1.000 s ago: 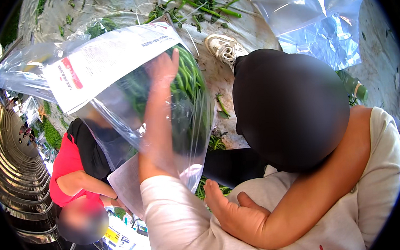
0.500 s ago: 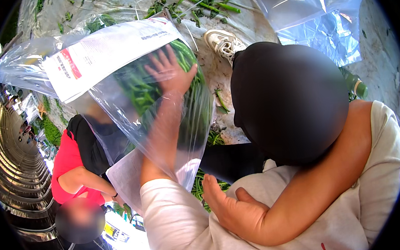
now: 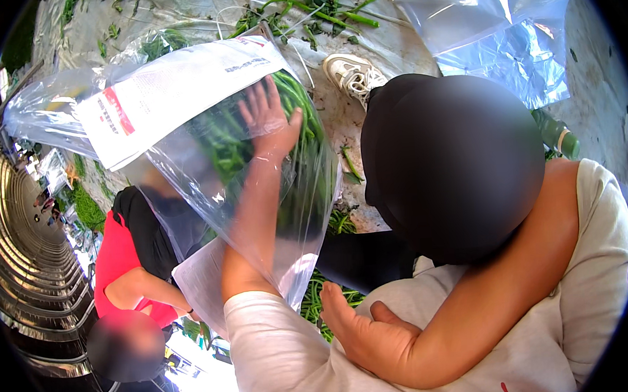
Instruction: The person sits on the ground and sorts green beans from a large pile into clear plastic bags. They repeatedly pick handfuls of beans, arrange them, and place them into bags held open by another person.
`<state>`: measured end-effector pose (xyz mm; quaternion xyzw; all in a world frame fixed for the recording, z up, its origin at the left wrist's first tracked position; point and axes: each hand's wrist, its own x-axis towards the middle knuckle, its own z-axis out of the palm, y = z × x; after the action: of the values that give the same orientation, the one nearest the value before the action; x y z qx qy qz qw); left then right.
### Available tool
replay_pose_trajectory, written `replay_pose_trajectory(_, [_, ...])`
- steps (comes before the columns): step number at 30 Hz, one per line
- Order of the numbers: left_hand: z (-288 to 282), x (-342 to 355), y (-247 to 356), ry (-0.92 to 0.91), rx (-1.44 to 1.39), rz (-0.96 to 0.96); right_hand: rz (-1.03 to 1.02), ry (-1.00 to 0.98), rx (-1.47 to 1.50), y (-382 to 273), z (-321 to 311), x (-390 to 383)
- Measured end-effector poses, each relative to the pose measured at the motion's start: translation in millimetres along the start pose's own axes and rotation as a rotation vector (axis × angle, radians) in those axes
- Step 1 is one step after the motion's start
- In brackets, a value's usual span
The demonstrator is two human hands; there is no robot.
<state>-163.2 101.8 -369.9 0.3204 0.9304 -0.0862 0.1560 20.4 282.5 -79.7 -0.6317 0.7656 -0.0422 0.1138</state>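
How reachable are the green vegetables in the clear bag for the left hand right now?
Most likely yes: the left hand appears to be inside the clear bag, fingers spread over the green vegetables, and nothing visible seems to block it.

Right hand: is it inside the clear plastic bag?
No, the right hand is outside the clear plastic bag, in front of the light shirt.

A wide fisheye (head-worn) looks down from close above the hands [image 3: 273, 132].
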Motion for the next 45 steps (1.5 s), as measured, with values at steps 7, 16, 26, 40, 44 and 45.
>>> replay_pose_trajectory(7, [15, 11, 3, -0.008, 0.249, 0.014, -0.002, -0.050, -0.092, -11, 0, 4])
replay_pose_trajectory(16, [-22, -39, 12, -0.142, 0.107, 0.240, -0.032, -0.037, 0.079, -30, 2, 11])
replay_pose_trajectory(26, [-11, -50, 9, -0.197, 0.203, 0.290, -0.026, -0.063, 0.197, -23, 0, -1])
replay_pose_trajectory(40, [-117, -163, -55, -0.650, -0.279, 0.019, -0.172, 0.057, 0.428, -47, 59, 43])
replay_pose_trajectory(44, [-275, -192, -23, -0.176, 0.038, -0.319, -0.142, -0.119, 0.346, -32, 60, 67])
replay_pose_trajectory(45, [-287, -210, -14, 0.012, -0.033, -0.311, -0.102, -0.029, 0.338, -28, 70, 69])
